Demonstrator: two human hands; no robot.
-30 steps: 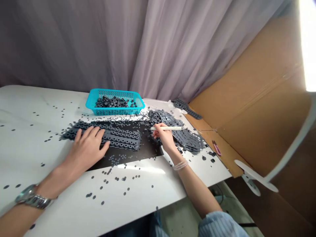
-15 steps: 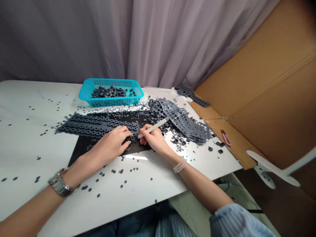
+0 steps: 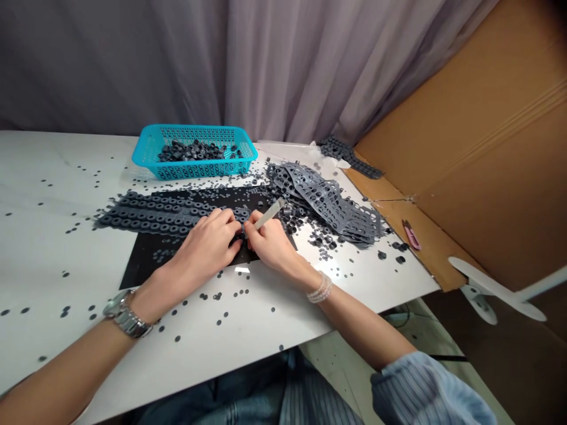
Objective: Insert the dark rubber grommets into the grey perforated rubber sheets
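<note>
One ringed, dark-grey rubbery strip (image 3: pixel 153 215), long axis left–right; one white pen-shaped rod (image 3: pixel 270 213).
Right grip (image 3: pixel 270 240) pinches the rod, slanting up rightward; left grip (image 3: pixel 207 239), on the strip: closure indeterminable.

Probably a small workshop: white table (image 3: pixel 204 357), dark perforated sheet (image 3: pixel 153 216), loose discs (image 3: pixel 178 339), parts basket (image 3: pixel 199 170), cardboard wall (image 3: pixel 478 147)

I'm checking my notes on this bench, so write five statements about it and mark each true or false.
1. The right hand holds a white stick. True.
2. The left hand is inside the blue basket. False: it is on the dark sheet.
3. Small black bits lie in the basket. True.
4. The pink cutter lies on the cardboard. True.
5. The watch is on the right wrist. False: it is on the left.
</note>
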